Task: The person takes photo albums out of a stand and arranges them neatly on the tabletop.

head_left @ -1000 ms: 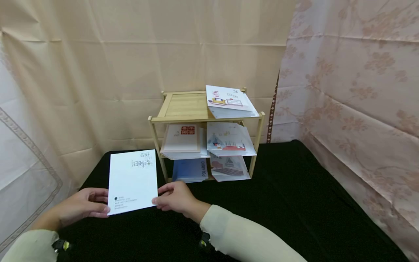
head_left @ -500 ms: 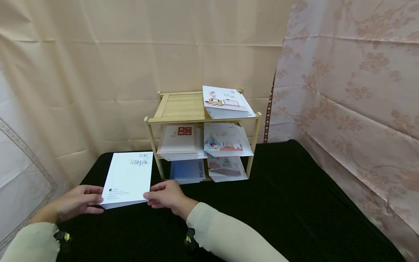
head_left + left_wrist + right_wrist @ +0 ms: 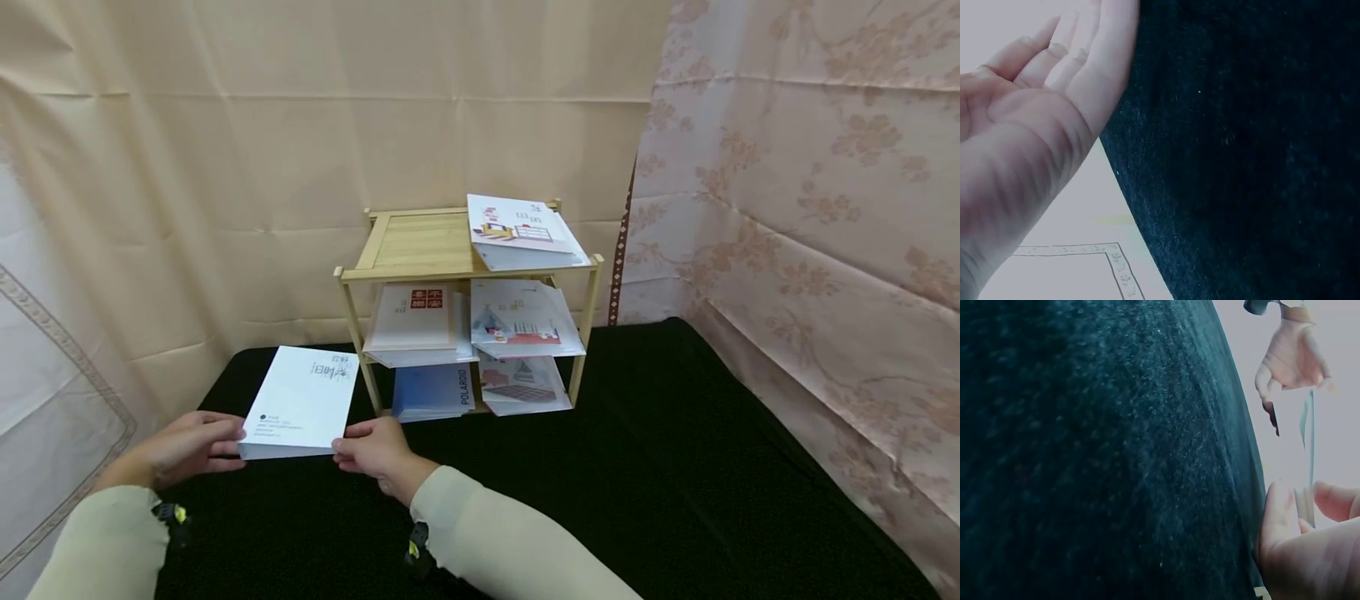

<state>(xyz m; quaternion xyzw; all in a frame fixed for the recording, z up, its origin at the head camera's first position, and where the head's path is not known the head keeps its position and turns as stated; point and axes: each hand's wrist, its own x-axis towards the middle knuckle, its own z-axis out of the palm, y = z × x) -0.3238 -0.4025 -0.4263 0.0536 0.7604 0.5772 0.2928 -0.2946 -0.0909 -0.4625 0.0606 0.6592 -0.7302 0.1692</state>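
Observation:
A white notebook [image 3: 303,392] with dark Chinese lettering is held above the black cloth, left of the shelf, its cover tilted back and its lower edge facing me. My left hand [image 3: 187,446] grips its lower left corner, thumb on top and fingers beneath. At the lower right corner, my right hand [image 3: 378,454] pinches it between thumb and fingers. The right wrist view shows the notebook edge-on between the right hand [image 3: 1304,550] and the left hand [image 3: 1294,359]. In the left wrist view, the left palm [image 3: 1035,125] shows, but its fingertips are cut off.
A wooden three-tier shelf [image 3: 412,242] stands behind. On it lie illustrated white notebooks [image 3: 521,225] at top right, more notebooks [image 3: 412,317] in the middle, and blue POLAROID ones [image 3: 431,392] at the bottom. Beige curtains [image 3: 225,167] hang behind the black cloth [image 3: 637,467].
The notebook has tipped back from nearly upright to flatter, exposing its lower edge. Both hands have shifted slightly up and away with it, still gripping its corners.

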